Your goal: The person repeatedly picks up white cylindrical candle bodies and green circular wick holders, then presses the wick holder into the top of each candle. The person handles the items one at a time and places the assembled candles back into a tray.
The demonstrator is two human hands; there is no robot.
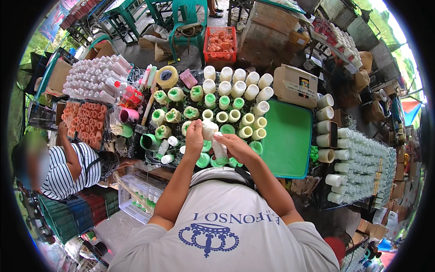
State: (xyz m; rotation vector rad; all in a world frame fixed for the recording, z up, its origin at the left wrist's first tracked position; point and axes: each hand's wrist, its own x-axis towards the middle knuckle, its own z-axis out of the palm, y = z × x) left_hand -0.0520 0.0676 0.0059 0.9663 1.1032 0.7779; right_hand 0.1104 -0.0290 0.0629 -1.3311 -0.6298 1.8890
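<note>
Close in front of my chest, my left hand (195, 136) is closed around a white, rounded, wax-like piece (210, 128). Beside it, my right hand (236, 147) pinches a whitish, thin-looking sleeve (220, 148) whose lower end is green. The two pieces nearly meet, and whether they touch is hard to tell. Beyond my hands stand rows of white cylinders (238, 89), with cream-rimmed hollow cups (246, 132) nearer me. To the left are green-lined cups with uneven rims (172, 115). Several small white cylinders (167, 159) lie by my left forearm.
On the right are a green tray (286, 140), a cardboard box (295, 86) and many clear cups (362, 149). At left, a person in a striped shirt (70, 170) reaches toward orange pieces (85, 121). A tape roll (166, 77) and red-labelled bottle (131, 96) sit on the table.
</note>
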